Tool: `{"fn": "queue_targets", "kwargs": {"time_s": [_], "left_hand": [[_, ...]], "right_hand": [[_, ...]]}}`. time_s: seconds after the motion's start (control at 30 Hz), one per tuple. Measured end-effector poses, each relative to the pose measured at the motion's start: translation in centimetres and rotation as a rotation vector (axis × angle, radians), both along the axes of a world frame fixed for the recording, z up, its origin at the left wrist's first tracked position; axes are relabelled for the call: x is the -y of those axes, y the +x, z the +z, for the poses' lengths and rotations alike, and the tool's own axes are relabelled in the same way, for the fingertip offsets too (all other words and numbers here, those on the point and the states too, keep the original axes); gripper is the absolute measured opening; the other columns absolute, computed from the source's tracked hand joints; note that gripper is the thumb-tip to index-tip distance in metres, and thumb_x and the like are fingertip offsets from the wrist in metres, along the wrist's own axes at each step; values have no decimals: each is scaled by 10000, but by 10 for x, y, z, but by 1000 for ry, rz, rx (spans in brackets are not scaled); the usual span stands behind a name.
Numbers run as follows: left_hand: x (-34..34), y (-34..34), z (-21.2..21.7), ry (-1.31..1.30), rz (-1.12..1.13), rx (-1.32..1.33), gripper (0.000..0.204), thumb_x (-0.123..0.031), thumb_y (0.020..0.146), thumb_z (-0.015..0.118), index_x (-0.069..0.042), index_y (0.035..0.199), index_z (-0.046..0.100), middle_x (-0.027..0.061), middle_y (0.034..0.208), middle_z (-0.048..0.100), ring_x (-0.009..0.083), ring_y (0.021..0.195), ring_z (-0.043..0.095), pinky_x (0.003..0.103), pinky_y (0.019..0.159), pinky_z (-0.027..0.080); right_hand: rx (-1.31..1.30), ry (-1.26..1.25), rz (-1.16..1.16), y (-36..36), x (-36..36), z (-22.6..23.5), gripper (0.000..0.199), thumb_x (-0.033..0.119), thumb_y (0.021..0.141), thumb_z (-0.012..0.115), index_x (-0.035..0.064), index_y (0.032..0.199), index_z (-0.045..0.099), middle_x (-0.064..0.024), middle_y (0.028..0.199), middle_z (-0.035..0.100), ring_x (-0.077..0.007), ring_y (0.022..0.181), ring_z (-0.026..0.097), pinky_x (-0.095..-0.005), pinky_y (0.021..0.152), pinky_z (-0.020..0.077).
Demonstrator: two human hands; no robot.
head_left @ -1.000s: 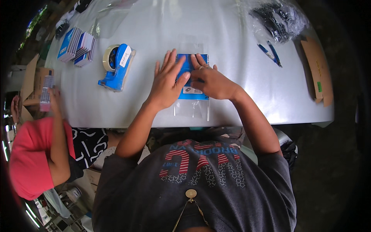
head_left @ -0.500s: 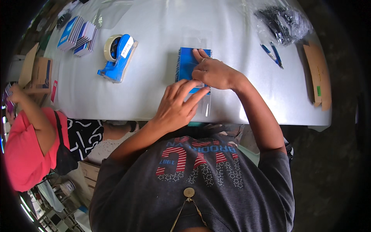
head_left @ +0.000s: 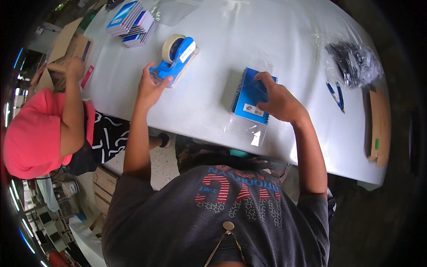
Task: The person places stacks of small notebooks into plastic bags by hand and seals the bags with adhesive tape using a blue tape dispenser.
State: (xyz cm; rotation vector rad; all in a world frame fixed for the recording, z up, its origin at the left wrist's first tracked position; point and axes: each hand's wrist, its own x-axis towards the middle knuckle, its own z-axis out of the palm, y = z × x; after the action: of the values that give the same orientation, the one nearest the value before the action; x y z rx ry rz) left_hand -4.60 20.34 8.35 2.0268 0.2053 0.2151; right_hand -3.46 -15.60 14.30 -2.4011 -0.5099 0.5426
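Observation:
A blue spiral-bound notebook [head_left: 251, 95] lies tilted on the table inside a clear plastic sleeve [head_left: 244, 131], which sticks out past its near end. My right hand [head_left: 282, 100] rests on the notebook's right side, thumb and fingers apart and pressing its cover. Farther left stands a blue tape dispenser [head_left: 180, 62] with a roll of clear tape [head_left: 171, 46] in it. My left hand [head_left: 151, 89] is at the dispenser's near end, that end between thumb and fingers; whether it pinches a strip of tape cannot be made out.
Several spiral notebooks [head_left: 131, 24] are stacked at the far left. Two blue pens [head_left: 336, 95], a clear bag of dark items [head_left: 356, 64] and a cardboard piece [head_left: 378, 127] lie at the right. A co-worker in pink [head_left: 40, 133] reaches to a cardboard box [head_left: 71, 46] at the left.
My left hand has gone from the notebook leftward to the tape dispenser. My right hand stays on the notebook, now at its right edge. The view has shifted and turned.

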Motion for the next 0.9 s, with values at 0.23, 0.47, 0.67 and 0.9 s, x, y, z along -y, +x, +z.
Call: {"fn": "queue_targets", "kwargs": {"time_s": [0.23, 0.47, 0.67, 0.9], "left_hand": [[-9, 20, 42, -234, 216, -411, 558, -530, 809, 626, -58, 1105, 611, 69, 1111, 581, 181, 907, 539, 240, 691, 406], [-57, 26, 23, -569, -267, -544, 366, -393, 904, 519, -81, 1046, 648, 32, 1032, 613, 114, 858, 505, 259, 695, 377], [-47, -33, 8, -625, -121, -371, 223, -197, 882, 567, -4, 965, 641, 29, 928, 635, 102, 810, 558, 269, 730, 434], [18, 12, 67, -139, 237, 218, 221, -174, 899, 565, 29, 895, 652, 59, 738, 638, 109, 573, 548, 223, 556, 456]], "right_hand": [[24, -40, -69, 2, 0, 3, 626, 83, 663, 721, 72, 1213, 422, -145, 1205, 534, -324, 1095, 549, -414, 935, 434], [90, 2, -28, 2, -7, 6, 578, 58, 644, 731, 36, 1161, 473, -146, 1192, 532, -320, 1103, 534, -385, 939, 443], [66, 54, -23, 4, -7, 12, 528, 33, 625, 729, 8, 1105, 511, -134, 1177, 533, -310, 1102, 525, -374, 945, 442], [131, 81, -22, 15, 5, 5, 608, 39, 589, 772, 27, 1139, 514, -133, 1160, 548, -316, 1087, 534, -373, 928, 450]]}}
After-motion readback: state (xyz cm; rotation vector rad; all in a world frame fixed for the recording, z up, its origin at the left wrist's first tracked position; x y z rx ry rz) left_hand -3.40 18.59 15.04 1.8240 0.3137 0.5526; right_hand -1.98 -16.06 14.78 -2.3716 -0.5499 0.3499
